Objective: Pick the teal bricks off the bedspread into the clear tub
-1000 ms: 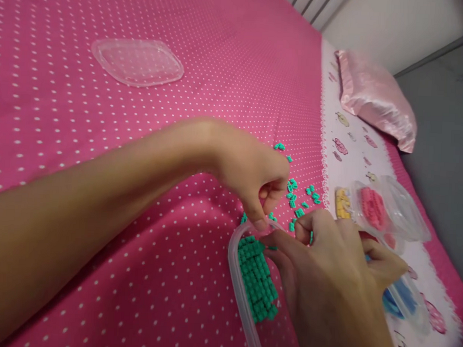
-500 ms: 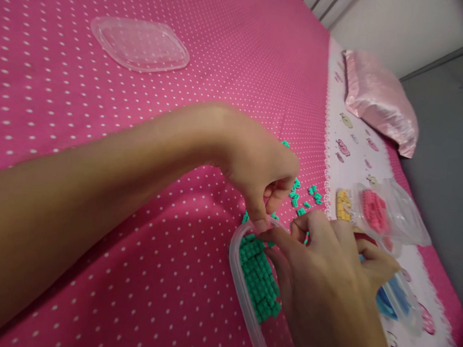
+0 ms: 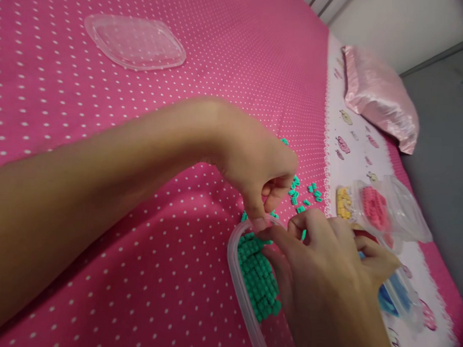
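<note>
A clear plastic container (image 3: 233, 265) sits low in the middle of the head view. Small green building blocks (image 3: 255, 277) lie in it, packed in close rows. My left hand (image 3: 259, 154) reaches in from the left, bent at the wrist, fingers curled and thumb closed on the container's far rim. Over the container's right side is my right hand (image 3: 323, 269), its fingers bent and pinched close to my left thumb, just above the blocks. Whatever lies between my right fingertips is hidden. Loose green blocks (image 3: 295, 189) are scattered on the sheet beyond both hands.
A clear lid (image 3: 137, 44) lies at the upper left on the pink dotted sheet (image 3: 237, 51). To the right are yellow blocks (image 3: 344, 203), pink blocks (image 3: 375, 208) in a clear container and blue pieces (image 3: 393, 295) in another. A satin pillow (image 3: 380, 95) rests near the wall.
The view has shifted very slightly. Both hands keep nearly the same pose at the container, and the blocks look unchanged.
</note>
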Demonstrator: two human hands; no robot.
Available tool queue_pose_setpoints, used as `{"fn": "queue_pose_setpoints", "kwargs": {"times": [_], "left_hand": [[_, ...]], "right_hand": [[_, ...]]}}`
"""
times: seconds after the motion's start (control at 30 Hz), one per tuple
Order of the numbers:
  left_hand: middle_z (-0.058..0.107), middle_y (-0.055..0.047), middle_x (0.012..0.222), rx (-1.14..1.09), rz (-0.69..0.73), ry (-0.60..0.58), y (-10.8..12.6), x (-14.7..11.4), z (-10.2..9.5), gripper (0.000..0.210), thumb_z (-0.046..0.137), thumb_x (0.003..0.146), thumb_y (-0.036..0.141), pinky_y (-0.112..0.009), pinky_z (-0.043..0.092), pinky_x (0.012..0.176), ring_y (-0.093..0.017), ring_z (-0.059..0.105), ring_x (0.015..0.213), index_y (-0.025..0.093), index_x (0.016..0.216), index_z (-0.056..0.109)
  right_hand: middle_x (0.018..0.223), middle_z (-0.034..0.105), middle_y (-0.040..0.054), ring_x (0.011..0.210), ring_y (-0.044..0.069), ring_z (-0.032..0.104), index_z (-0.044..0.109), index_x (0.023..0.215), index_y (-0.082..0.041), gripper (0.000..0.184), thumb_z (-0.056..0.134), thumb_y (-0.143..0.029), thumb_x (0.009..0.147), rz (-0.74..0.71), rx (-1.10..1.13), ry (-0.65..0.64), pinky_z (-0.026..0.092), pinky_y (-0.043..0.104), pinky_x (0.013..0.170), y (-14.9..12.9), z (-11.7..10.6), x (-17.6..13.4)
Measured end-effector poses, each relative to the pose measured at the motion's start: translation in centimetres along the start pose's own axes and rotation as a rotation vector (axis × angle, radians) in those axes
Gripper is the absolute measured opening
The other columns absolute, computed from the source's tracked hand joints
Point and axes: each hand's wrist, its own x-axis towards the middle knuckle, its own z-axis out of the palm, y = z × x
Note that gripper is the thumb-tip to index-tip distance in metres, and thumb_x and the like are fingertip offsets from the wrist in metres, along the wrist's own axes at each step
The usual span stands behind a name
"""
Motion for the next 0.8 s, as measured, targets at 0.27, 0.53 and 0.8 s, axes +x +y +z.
{"fn": "queue_pose_setpoints", "kwargs": {"times": [0.27,0.53,0.8], "left_hand": [[0.065,0.010,0.067,0.009,-0.018,0.004,0.3,-0.2,0.0,0.010,0.083,0.075,0.023,-0.022,0.027,0.057,-0.005,0.050,0.053,0.022,0.082,0.075],[0.067,0.009,0.072,0.021,-0.001,-0.005,0.0,0.0,-0.1,0.009,0.081,0.077,0.024,-0.022,0.028,0.058,-0.006,0.050,0.055,0.023,0.083,0.075],[0.069,0.006,0.075,-0.021,-0.026,-0.010,0.4,-0.1,-0.1,0.015,0.081,0.073,0.015,-0.018,0.036,0.059,-0.007,0.055,0.060,0.022,0.085,0.074]], "right_hand": [[0.076,0.053,0.0030,0.070,0.022,0.043,0.068,0.079,-0.028,0.021,0.054,-0.012,0.083,-0.064,-0.031,0.039,0.015,0.038,0.070,0.7,-0.2,-0.1],[0.073,0.057,0.0017,0.067,0.021,0.047,0.067,0.080,-0.027,0.023,0.050,-0.012,0.087,-0.072,-0.041,0.098,0.019,0.038,0.070,1.0,-0.9,-0.3],[0.078,0.071,-0.0044,0.071,0.015,0.061,0.064,0.089,-0.026,0.024,0.048,-0.009,0.095,-0.313,0.455,-0.051,0.036,0.032,0.064,1.7,-1.8,-1.1]]}}
